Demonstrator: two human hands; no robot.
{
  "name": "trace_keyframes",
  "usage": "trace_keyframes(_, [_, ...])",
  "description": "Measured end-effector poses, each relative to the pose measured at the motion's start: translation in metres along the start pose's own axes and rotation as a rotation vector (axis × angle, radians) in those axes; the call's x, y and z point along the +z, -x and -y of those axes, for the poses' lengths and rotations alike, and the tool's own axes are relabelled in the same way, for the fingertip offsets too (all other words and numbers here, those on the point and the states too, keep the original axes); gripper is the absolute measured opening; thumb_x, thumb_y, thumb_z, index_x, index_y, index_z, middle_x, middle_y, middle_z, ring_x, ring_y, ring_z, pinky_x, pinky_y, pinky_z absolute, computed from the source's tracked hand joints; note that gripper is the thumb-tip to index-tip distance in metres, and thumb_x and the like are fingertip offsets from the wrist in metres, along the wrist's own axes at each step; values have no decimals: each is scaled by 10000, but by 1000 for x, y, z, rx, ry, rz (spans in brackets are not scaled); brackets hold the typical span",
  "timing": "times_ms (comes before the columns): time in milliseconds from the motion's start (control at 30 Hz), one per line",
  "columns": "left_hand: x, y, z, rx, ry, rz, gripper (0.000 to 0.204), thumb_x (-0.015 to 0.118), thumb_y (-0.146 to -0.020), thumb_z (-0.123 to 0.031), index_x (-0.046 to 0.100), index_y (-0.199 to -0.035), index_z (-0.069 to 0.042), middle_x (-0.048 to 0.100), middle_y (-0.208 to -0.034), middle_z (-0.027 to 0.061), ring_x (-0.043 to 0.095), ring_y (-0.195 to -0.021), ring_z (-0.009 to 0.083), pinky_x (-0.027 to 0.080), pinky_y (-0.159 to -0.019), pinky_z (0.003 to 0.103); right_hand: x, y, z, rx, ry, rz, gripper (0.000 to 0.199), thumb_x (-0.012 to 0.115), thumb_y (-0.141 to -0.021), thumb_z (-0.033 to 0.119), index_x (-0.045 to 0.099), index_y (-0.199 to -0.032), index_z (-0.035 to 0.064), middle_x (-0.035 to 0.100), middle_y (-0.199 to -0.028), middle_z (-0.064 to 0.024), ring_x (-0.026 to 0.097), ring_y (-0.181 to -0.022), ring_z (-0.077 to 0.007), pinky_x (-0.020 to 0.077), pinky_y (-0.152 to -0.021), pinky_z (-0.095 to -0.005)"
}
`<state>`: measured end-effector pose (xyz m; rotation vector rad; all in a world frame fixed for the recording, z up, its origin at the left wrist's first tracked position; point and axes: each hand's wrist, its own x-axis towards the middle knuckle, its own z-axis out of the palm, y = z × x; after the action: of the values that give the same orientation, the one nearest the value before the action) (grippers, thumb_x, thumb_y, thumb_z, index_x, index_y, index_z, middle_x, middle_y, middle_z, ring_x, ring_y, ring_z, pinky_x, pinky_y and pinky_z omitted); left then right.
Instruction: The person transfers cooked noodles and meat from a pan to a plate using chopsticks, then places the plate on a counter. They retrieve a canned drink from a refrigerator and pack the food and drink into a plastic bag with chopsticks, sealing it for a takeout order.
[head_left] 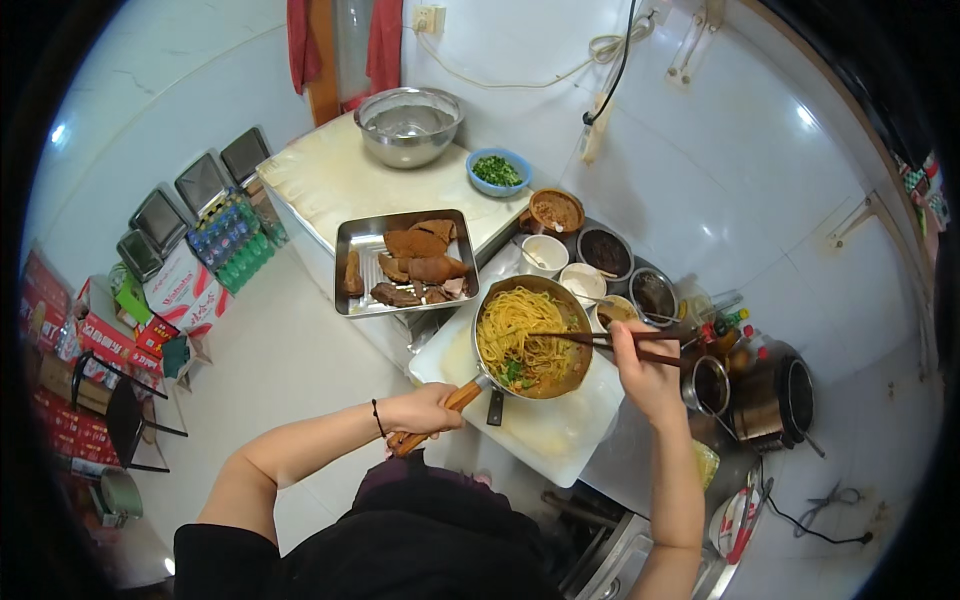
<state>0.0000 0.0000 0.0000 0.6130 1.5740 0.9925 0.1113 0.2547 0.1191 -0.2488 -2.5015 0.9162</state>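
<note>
My left hand [425, 410] is wrapped round the wooden handle of a saucepan [578, 375]. Yellow noodles [515, 325] fill much of the pan, with some chopped greens [515, 374] and a brownish sauce near its lower side. Between the fingers of my right hand [648, 375] is a pair of dark chopsticks [640, 338], whose tips reach into the noodles. Below the pan lies a white cutting board [560, 430]. A knife's black handle [495, 408] sticks out from under the pan; its blade is hidden.
Left of the pan, a steel tray [365, 300] holds brown braised meat pieces. Behind it stand a steel bowl [410, 150] and a blue bowl of chopped greens [497, 173]. Several seasoning pots, such as a white cup [545, 255], crowd the right, near a tall pot [765, 400].
</note>
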Motion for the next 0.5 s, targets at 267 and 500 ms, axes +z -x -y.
trace_keyframes(267, [-37,19,-14,-21,112,77,139,588,-798,-150,484,-789,-57,472,-604,-26,437,-495,49,386,-455,221,18,-22,-20,-33,275,9,230,572,-838,171,601,-682,5,583,-576,-91,567,-513,-178,425,-495,-290])
trace_keyframes(500, [20,-35,-19,43,130,52,144,576,-751,-136,474,-792,-42,483,-592,5,463,-477,84,395,-432,241,60,14,-47,487,-327,-334,303,518,-881,203,564,-692,-30,556,-522,-55,517,-416,-108,404,-410,-258])
